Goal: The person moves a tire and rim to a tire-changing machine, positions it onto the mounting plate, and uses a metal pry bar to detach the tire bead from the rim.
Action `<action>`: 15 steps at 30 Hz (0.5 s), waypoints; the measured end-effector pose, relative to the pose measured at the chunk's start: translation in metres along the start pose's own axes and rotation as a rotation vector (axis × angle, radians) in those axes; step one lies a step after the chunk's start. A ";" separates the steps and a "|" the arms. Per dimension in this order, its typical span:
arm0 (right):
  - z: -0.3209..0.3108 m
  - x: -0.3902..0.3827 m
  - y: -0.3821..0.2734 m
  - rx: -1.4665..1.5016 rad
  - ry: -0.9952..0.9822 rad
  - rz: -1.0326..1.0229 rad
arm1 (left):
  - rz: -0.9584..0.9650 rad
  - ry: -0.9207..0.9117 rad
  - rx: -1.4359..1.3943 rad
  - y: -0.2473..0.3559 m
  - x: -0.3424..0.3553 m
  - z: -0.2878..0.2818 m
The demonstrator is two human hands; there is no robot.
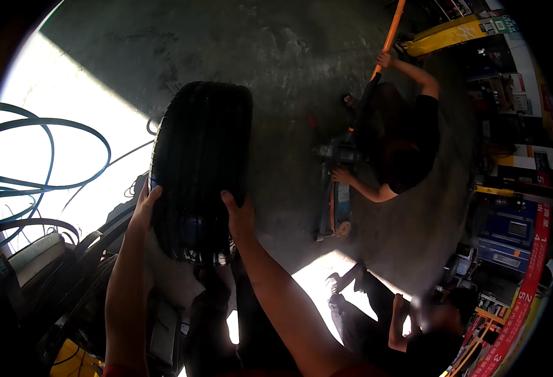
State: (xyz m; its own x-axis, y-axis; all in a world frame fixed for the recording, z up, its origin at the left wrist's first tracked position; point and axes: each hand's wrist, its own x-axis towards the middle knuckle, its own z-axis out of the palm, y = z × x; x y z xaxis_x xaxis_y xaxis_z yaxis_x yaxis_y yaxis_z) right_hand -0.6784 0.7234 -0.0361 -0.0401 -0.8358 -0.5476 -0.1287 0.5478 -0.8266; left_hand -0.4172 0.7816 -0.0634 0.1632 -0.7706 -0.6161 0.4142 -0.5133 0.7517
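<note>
A black tyre point(202, 157) stands upright in front of me, its tread turned up toward me. My left hand point(142, 208) presses against its left side, with the thumb along the tread edge. On the opposite side, my right hand point(240, 217) grips the right edge, thumb pointing up. The fingers of both hands are partly hidden by the tyre's sides and shadow. My legs show just below the tyre's near end.
To the right, a crouching person point(408, 144) holds the orange handle point(392, 31) of a floor jack point(340, 207). Another person point(427, 333) is at the lower right. Blue-green hose loops point(103, 141) lie at left. Shelving with boxes point(506, 232) lines the right side.
</note>
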 end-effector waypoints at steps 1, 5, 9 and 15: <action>-0.001 -0.004 0.000 -0.020 -0.007 -0.032 | 0.025 -0.007 -0.028 -0.006 -0.004 -0.001; -0.007 -0.017 0.015 -0.063 0.006 -0.097 | 0.134 -0.045 -0.096 -0.030 -0.023 -0.002; -0.022 -0.030 0.039 -0.040 -0.063 -0.207 | 0.153 0.016 -0.104 -0.059 -0.052 0.003; -0.068 -0.031 0.078 0.000 -0.157 -0.246 | 0.273 0.061 -0.085 -0.096 -0.085 0.035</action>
State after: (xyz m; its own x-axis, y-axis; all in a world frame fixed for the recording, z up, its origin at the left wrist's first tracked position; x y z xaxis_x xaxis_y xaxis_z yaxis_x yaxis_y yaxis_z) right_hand -0.7548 0.7900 -0.0749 0.1459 -0.9276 -0.3439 -0.1155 0.3292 -0.9372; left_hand -0.5023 0.8836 -0.0749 0.3311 -0.8504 -0.4089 0.4210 -0.2546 0.8706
